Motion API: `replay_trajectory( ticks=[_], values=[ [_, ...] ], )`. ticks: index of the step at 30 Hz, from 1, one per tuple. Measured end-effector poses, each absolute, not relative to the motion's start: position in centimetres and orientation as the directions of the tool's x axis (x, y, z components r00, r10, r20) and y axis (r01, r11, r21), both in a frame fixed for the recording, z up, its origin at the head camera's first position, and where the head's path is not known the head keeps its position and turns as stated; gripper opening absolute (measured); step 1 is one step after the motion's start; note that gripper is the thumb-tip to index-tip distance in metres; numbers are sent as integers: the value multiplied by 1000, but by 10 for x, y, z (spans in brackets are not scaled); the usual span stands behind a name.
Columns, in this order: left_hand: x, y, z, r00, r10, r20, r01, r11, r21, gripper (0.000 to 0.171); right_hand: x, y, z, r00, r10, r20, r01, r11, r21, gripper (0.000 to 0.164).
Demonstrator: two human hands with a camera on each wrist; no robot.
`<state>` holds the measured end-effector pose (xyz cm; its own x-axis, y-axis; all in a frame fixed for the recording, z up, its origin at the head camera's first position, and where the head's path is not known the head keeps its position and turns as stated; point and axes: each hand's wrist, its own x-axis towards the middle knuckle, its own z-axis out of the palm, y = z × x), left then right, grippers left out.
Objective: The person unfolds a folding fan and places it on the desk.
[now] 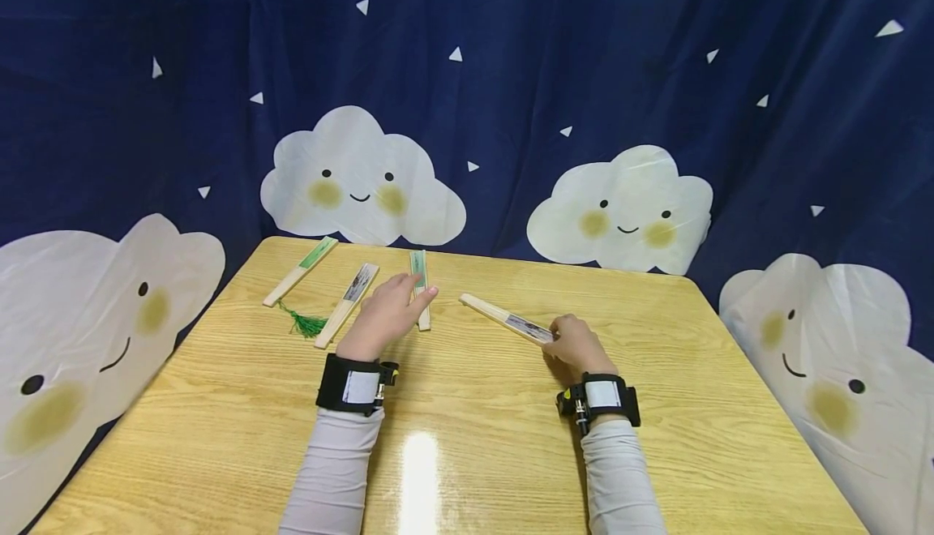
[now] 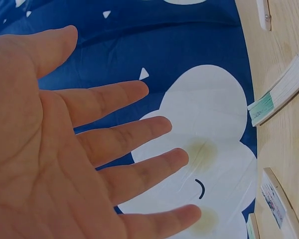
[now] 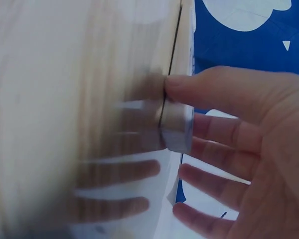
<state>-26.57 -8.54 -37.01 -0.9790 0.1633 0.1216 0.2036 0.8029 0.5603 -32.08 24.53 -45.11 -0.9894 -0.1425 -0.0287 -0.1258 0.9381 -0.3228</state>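
One slim folded fan of pale wood and grey-printed paper is pinched at its printed end by the right hand; its long axis slants left and away over the yellowish wood-grain desk, bare end nearer the left hand. That hand, empty with fingers extended, partly hides a folded green-and-cream fan. A navy curtain with white clouds hangs behind the desk

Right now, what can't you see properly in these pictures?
- Head: print on the rightmost fan, too small.
- Head: part of the right green fan, behind the left grip.
- Left wrist: part of the topmost fan, cut off by the top edge.
- Right wrist: the table, blurred.
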Motion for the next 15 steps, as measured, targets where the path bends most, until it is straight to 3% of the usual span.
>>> replay_trajectory(
  ticks=[5, 12, 15],
  values=[
    [-265, -85, -370, -983, 157, 91, 181, 809, 559, 62, -320, 243, -450, -987, -162, 15, -160, 941, -299, 27],
    [-263, -84, -367, -987, 153, 56, 158, 815, 558, 64, -318, 240, -442, -985, -171, 11, -164, 925, -344, 8],
    [-263, -84, -368, -987, 153, 53, 156, 815, 558, 63, -318, 239, -441, -983, -184, -21, -163, 913, -374, 15]
  ],
)
